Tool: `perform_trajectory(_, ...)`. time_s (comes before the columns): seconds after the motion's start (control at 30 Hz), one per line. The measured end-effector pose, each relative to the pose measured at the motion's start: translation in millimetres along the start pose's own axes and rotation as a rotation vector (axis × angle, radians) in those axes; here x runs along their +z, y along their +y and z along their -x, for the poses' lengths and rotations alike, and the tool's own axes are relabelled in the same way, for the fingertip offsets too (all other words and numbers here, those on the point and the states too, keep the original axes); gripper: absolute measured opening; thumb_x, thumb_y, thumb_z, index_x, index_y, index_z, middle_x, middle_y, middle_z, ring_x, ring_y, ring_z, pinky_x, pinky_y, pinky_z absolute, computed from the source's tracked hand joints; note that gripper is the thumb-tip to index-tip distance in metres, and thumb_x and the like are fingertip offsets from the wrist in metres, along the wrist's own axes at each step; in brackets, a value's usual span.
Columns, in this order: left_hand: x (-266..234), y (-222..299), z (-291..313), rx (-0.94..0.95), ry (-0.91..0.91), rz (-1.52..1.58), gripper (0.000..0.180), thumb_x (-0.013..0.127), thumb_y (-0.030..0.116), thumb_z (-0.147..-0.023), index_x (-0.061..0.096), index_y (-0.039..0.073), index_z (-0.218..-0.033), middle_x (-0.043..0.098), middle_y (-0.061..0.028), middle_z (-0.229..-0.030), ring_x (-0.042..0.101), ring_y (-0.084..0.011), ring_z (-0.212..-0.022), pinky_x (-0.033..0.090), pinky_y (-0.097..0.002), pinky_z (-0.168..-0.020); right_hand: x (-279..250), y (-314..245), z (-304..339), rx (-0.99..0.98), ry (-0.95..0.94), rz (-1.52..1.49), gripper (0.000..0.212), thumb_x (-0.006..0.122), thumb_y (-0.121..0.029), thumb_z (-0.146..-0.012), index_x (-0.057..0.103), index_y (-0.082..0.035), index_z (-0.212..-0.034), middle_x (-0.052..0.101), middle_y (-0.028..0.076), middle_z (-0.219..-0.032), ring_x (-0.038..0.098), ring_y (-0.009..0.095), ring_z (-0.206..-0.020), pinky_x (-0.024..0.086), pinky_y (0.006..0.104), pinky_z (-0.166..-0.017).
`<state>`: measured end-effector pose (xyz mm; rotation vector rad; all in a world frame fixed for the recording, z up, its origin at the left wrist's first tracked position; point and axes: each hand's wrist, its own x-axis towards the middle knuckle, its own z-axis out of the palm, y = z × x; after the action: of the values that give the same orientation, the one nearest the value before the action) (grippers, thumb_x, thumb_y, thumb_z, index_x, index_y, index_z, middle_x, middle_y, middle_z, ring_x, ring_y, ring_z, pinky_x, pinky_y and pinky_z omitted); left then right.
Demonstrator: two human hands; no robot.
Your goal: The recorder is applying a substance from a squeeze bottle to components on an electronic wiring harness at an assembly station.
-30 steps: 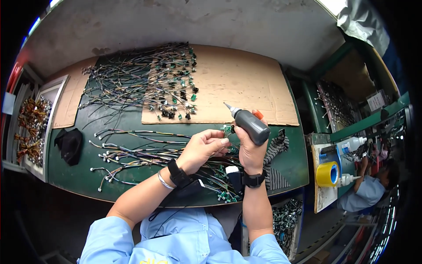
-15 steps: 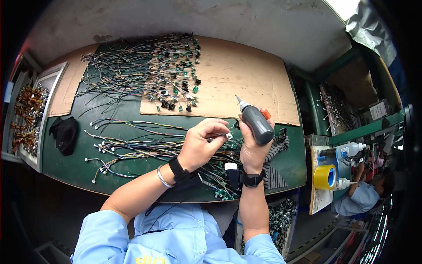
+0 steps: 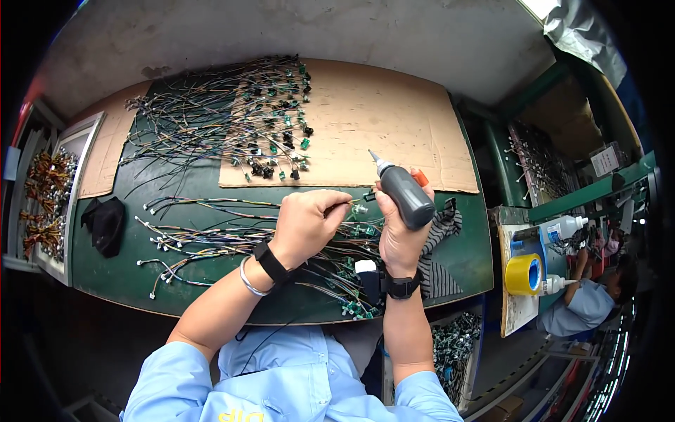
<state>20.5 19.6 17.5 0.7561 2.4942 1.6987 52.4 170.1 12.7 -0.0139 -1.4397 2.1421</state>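
Observation:
My right hand (image 3: 402,247) is wrapped round a dark grey squeeze bottle (image 3: 408,200), its pale nozzle pointing up and to the left. An orange piece (image 3: 420,177) shows beside the bottle; what it belongs to is hidden. By the right fingertips is a small black connector (image 3: 369,197). My left hand (image 3: 306,224) pinches a thin wire lead (image 3: 354,202) between thumb and forefinger, with a small greenish-white part (image 3: 360,209) close by. Beneath both hands lie several wire harnesses (image 3: 211,235) with white plugs at the left and small green boards at the right.
A heap of finished-looking harnesses (image 3: 204,112) spreads over the cardboard (image 3: 380,119) behind. A black cloth (image 3: 105,225) lies left, a striped cloth (image 3: 439,274) right. A white-capped dark bottle (image 3: 367,278) stands near my right wrist. Yellow tape (image 3: 519,274) and a person (image 3: 583,307) are at far right.
My left hand has moved slightly left, and its fingertips have turned; the white plug at them no longer shows. The right hand and bottle have shifted slightly left.

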Motion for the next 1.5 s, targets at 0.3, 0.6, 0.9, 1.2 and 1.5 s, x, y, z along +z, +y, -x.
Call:
perform_trajectory(0.3, 7.1, 4.4, -1.3, -0.014, 0.231, -0.134, 0.009, 0.065, 0.011, -0.074, 0.065, 0.002, -0.076, 0.064, -0.013, -0.069, 0.064, -0.0219, -0.059, 0.05, -0.0294, -0.054, -0.4, 8.7, 6.1, 0.061, -0.041, 0.098, 0.061, 0.067, 0.011, -0.073, 0.037, -0.001, -0.126, 0.052, 0.011, -0.114, 0.058, 0.02, -0.097, 0.05, 0.0297, -0.085)
perform_trajectory(0.6, -3.3, -0.6, -2.0, -0.552, -0.217, 0.992, 0.019, 0.062, 0.011, -0.085, 0.055, 0.004, -0.101, 0.065, -0.0063, -0.084, 0.061, -0.0104, -0.063, 0.05, -0.0211, -0.056, 0.1, 7.5, 4.4, 0.011, 0.042, 0.113, 0.061, 0.067, 0.011, -0.072, 0.037, -0.001, -0.125, 0.053, 0.012, -0.113, 0.059, 0.02, -0.096, 0.051, 0.0288, -0.081)
perform_trajectory(0.9, 5.3, -8.9, 5.6, -0.841, -0.364, 1.288, 0.011, 0.06, 0.011, -0.087, 0.055, 0.01, -0.097, 0.062, -0.003, -0.086, 0.061, -0.0115, -0.074, 0.05, -0.0214, -0.064, 0.5, 1.9, 5.0, -0.018, 0.027, 0.224, 0.06, 0.066, 0.011, -0.073, 0.037, 0.0, -0.125, 0.053, 0.012, -0.113, 0.059, 0.021, -0.097, 0.053, 0.0299, -0.077)
perform_trajectory(1.2, 6.2, -10.4, 5.5, -0.758, -0.36, 1.359, 0.02, 0.063, 0.012, -0.086, 0.052, 0.008, -0.101, 0.063, -0.0047, -0.089, 0.062, -0.0128, -0.077, 0.051, -0.0231, -0.068, -2.4, 3.6, 4.6, 0.019, -0.008, 0.124, 0.063, 0.066, 0.013, -0.071, 0.037, 0.0, -0.125, 0.053, 0.014, -0.112, 0.06, 0.022, -0.098, 0.052, 0.0297, -0.08)
perform_trajectory(1.5, 14.3, -4.7, 11.5, -0.688, -0.355, 1.041, 0.015, 0.062, 0.014, -0.087, 0.055, 0.004, -0.096, 0.063, -0.0055, -0.088, 0.061, -0.0114, -0.077, 0.051, -0.0223, -0.067, 0.1, 2.8, 4.7, 0.052, 0.077, 0.107, 0.064, 0.066, 0.014, -0.071, 0.036, 0.0, -0.126, 0.053, 0.014, -0.112, 0.06, 0.023, -0.097, 0.051, 0.0309, -0.083)
